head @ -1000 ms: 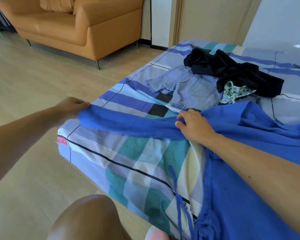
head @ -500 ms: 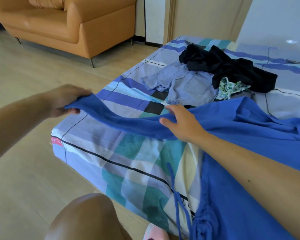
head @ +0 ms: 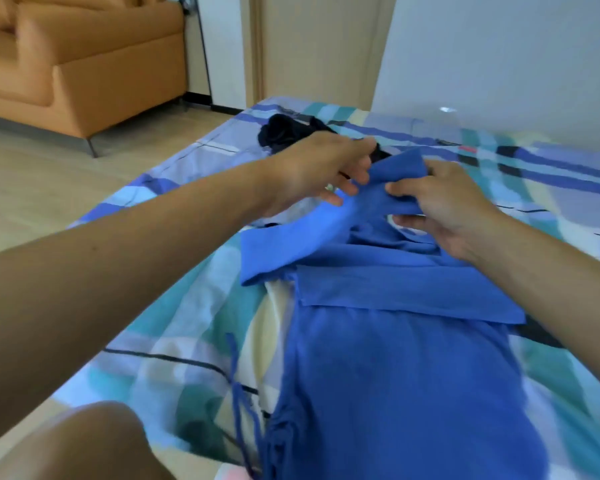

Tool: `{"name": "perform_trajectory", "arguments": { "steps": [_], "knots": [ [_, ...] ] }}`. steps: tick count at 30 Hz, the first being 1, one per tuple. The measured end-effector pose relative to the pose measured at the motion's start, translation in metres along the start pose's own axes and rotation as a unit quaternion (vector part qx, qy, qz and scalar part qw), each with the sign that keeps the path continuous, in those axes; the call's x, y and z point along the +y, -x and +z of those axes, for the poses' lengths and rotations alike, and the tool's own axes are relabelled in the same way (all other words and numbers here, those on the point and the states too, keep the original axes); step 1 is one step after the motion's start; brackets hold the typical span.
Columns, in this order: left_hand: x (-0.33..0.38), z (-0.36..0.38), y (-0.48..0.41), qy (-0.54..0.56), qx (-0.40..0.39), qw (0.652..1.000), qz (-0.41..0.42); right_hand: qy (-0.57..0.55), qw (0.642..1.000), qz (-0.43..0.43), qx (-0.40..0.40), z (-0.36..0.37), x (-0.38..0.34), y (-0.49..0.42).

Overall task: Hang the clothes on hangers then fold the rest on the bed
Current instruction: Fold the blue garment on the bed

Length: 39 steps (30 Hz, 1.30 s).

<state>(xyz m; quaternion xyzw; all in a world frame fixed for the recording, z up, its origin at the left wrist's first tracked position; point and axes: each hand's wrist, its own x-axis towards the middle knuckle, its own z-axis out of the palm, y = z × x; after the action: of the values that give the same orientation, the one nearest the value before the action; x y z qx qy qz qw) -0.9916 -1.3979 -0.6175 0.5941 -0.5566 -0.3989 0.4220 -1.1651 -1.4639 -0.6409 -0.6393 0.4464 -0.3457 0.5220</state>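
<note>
Now left hand & right hand pinch blue garment on bed, nr black clothes.

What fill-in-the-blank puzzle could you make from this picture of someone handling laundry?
1. The left hand and the right hand both pinch a garment whose colour is ____.
2. The garment lies spread on a ____ with checked covers.
3. The sofa across the floor is ____ in colour.
Missing words: blue; bed; orange.
</note>
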Motion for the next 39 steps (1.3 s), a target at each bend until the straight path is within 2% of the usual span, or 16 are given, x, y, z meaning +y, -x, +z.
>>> {"name": "perform_trajectory", "arguments": {
  "steps": [3,6,8,11,13,17,21,25,28,31,33,35,37,39],
  "knots": [
    [-0.015,0.033,-0.012,-0.160,-0.024,0.986,0.048,-0.001,0.996,0.042,0.074,-0.069,0.022,0.000],
    [-0.047,0.055,-0.020,-0.311,-0.086,0.946,0.034,0.046,0.990,0.095,0.098,-0.121,0.062,0.009],
    [-0.074,0.068,-0.026,-0.374,-0.125,0.919,0.014,0.119,0.978,0.137,0.107,-0.145,0.099,0.011],
    [-0.109,0.080,-0.042,-0.420,-0.168,0.892,-0.004,0.298,0.933,0.182,0.084,-0.169,0.151,0.006],
    [-0.124,0.080,-0.057,-0.455,-0.145,0.879,0.001,0.369,0.914,0.152,0.068,-0.176,0.167,-0.002],
    [-0.141,0.063,-0.095,-0.553,0.007,0.831,0.059,0.397,0.916,0.017,0.058,-0.171,0.168,-0.038],
    [-0.149,0.049,-0.134,-0.449,0.068,0.891,-0.001,0.409,0.912,-0.004,0.034,-0.157,0.166,-0.085],
    [-0.153,0.056,-0.157,-0.456,0.096,0.884,0.039,0.486,0.874,0.020,0.015,-0.135,0.170,-0.123],
    [-0.155,0.054,-0.173,-0.401,0.132,0.905,0.056,0.523,0.850,0.057,-0.005,-0.126,0.179,-0.145],
    [-0.151,0.042,-0.189,-0.345,0.165,0.923,0.049,0.462,0.884,0.052,0.056,-0.138,0.180,-0.168],
    [-0.149,0.035,-0.199,-0.339,0.159,0.927,0.024,0.385,0.916,0.052,0.101,-0.150,0.175,-0.183],
    [-0.150,0.032,-0.206,-0.345,0.143,0.928,0.005,0.341,0.931,0.056,0.115,-0.159,0.171,-0.194],
    [-0.154,0.030,-0.208,-0.354,0.115,0.928,-0.003,0.322,0.940,0.092,0.065,-0.163,0.169,-0.194],
    [-0.154,0.028,-0.203,-0.341,0.069,0.937,-0.007,0.308,0.938,0.152,-0.036,-0.167,0.165,-0.184]
  ]
}}
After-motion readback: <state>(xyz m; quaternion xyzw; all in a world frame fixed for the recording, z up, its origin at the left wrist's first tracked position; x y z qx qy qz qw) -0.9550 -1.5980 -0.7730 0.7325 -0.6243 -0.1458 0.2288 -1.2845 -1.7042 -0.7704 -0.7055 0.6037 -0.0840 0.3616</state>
